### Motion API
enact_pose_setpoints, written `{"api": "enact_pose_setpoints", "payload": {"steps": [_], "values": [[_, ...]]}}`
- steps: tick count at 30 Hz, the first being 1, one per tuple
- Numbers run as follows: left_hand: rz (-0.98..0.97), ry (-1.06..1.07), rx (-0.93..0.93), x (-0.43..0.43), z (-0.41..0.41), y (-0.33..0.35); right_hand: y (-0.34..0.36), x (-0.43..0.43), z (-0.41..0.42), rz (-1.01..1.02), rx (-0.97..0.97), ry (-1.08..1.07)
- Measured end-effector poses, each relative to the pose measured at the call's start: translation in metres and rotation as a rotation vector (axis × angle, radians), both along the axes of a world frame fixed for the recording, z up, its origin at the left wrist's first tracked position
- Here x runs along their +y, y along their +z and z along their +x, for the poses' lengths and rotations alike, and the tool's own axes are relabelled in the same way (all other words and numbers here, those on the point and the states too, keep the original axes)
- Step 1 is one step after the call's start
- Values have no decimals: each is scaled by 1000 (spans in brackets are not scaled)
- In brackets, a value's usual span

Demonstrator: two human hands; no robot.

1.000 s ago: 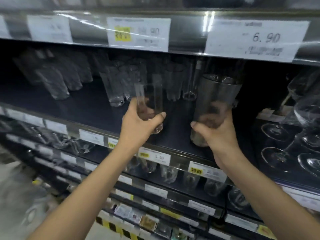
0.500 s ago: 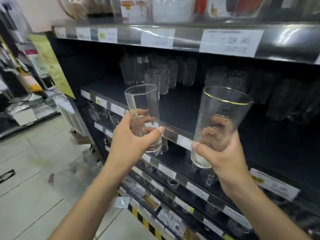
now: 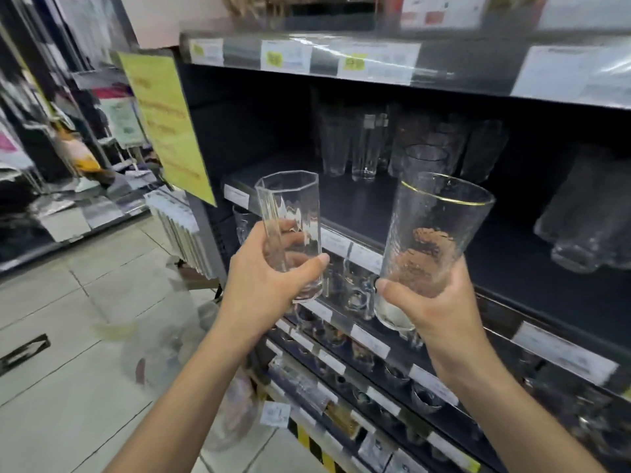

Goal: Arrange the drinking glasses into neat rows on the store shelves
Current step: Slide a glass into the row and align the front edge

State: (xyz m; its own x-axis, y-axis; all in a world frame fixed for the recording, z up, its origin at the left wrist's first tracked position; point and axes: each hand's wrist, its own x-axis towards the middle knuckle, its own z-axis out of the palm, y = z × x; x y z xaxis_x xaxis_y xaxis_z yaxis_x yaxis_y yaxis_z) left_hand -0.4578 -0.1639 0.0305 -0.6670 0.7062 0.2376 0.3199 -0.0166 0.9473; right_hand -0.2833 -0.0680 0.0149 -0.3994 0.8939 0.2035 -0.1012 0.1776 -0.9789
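A tall faceted glass (image 3: 290,199) is gripped low down, near its base, by the left hand (image 3: 263,288), with the thumb wrapped across the front. A wider gold-rimmed glass (image 3: 440,220) is gripped the same way by the right hand (image 3: 430,308). Both glasses are held upright and apart in the air, in front of the shelf (image 3: 351,206) and not yet set on it. The low grip is judged to keep the rims untouched and the bases free for setting down. Further back on the shelf, a cluster of tall glasses (image 3: 367,148) is seen standing, and blurred textured tumblers (image 3: 587,216) are grouped to the right. The bare dark front area between them is judged the likely spot. Price labels (image 3: 333,240) are fixed along the shelf edge, and a yellow sign (image 3: 164,124) is hung at the end.
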Motion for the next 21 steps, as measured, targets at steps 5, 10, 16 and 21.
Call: {"api": "enact_pose_setpoints", "payload": {"steps": [5,10,16,21], "values": [[-3,-17,-18,25,-62,-8,1,19,-59,22,-38,-20],[-10,-61,-16,58,-127,-10,-4,48,-122,24,-36,-54],[-32,-105,-17,86,-195,-11,-2,75,-188,34,-44,-73],[-35,-156,-28,97,-247,-11,2,84,-236,17,-84,-118]]}}
